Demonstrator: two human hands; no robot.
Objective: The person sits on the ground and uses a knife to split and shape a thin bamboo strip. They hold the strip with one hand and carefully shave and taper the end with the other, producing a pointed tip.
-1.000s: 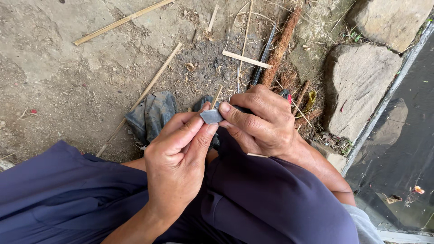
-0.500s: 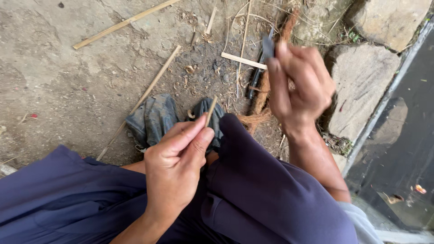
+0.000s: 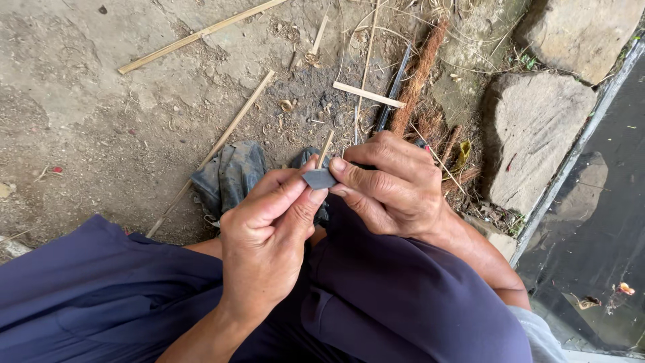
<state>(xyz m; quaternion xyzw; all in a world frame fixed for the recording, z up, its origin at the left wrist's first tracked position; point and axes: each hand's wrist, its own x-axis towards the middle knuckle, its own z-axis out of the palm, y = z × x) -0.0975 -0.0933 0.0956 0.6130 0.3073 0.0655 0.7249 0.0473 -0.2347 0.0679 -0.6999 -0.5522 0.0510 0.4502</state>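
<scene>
Above the dark sandal (image 3: 228, 176), pinching a small grey blade (image 3: 318, 178) with left hand (image 3: 265, 242); right hand (image 3: 393, 188) closed round a thin bamboo sliver (image 3: 325, 148); risking, likely, a nicked thumb if slipping.

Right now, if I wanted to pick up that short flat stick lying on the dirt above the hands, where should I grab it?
Probably at the middle of the short flat stick, coming down from above. It lies flat on the ground with both long edges bare, so a thumb and finger could pinch across its narrow width. Its right end sits close to a dark rod and a brown fibrous stalk, so the left half looks freer.
</scene>
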